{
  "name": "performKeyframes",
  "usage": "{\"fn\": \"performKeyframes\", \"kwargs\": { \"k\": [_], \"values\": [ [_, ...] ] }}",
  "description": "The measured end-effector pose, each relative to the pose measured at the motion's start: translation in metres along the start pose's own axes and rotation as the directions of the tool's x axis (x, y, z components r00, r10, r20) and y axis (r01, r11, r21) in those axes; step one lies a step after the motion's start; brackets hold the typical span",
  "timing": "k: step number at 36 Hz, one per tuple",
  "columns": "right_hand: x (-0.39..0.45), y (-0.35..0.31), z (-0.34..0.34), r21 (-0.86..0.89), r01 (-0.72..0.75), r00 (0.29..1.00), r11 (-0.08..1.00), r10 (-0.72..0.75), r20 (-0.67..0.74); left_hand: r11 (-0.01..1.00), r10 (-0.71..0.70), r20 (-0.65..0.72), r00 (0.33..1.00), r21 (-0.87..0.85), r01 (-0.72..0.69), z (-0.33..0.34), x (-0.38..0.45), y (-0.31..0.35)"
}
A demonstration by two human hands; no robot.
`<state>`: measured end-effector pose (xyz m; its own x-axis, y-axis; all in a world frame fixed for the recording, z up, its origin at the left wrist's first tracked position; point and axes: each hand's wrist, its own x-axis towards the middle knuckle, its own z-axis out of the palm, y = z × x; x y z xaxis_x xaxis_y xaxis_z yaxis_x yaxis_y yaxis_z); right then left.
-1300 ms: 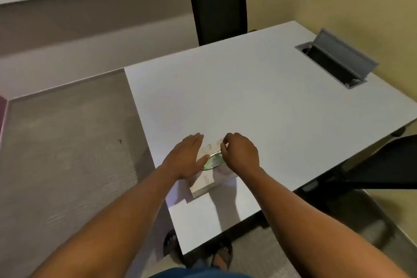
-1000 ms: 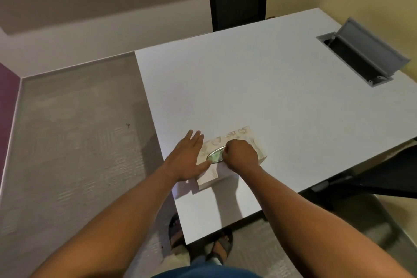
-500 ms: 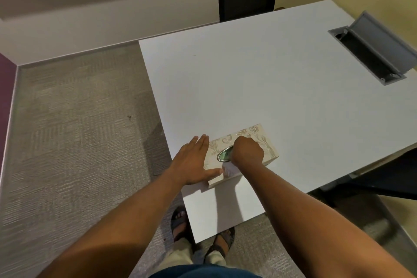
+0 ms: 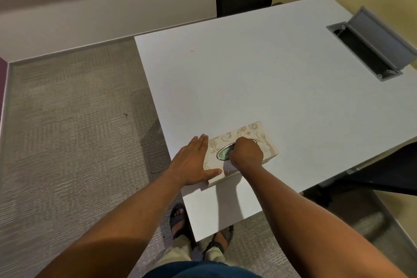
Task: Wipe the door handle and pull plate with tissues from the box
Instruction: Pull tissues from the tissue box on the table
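— Where's the box?

— The box sits on the white table, close to the near left corner, lying flat and turned a little askew to the edge. It is cream card with a pale gold flower print, and there is an oval slot on top, rimmed in silver with a greenish film inside.

— Any tissue showing?

— A bit of white hangs just below the right hand, over the box's near side. I think it is tissue, but the fist covers most of it, so I can't be sure.

— And the hands?

— The right one is bunched into a fist at the slot, knuckles up, fingertips hidden at the opening. The left hand lies flat and spread, fingers straight against the box's left end, thumb along the near edge, gripping nothing.

— Anything else that holds things?

— A grey cable hatch in the far right of the table, its lid tipped up. Inside looks dark.
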<state>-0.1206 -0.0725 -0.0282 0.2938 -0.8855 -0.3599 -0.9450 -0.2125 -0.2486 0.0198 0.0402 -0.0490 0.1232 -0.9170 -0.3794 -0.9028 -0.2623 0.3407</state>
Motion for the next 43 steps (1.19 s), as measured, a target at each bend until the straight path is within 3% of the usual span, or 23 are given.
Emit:
{"fn": "performKeyframes", "kwargs": {
  "k": [11, 20, 29, 43],
  "values": [
    [0.003, 0.010, -0.009, 0.146, 0.010, 0.999, 0.989, -0.015, 0.031, 1.000, 0.020, -0.031, 0.999, 0.013, -0.020, -0.002, 0.001, 0.001],
    [0.010, 0.023, -0.014, 0.410, -0.041, 0.999, 0.911, 0.035, 0.024, 1.000, 0.010, -0.033, 0.999, -0.015, -0.010, -0.002, 0.001, 0.004],
    [0.003, 0.015, -0.011, 0.036, 0.080, 0.995, 0.996, -0.082, 0.063, 1.000, 0.019, -0.056, 0.998, -0.008, -0.019, -0.001, 0.002, 0.006],
    [0.007, 0.015, -0.011, 0.079, 0.067, 0.995, 0.995, -0.073, 0.070, 1.000, 0.010, -0.057, 0.998, -0.005, -0.010, 0.000, -0.002, 0.002]
  ]
}}
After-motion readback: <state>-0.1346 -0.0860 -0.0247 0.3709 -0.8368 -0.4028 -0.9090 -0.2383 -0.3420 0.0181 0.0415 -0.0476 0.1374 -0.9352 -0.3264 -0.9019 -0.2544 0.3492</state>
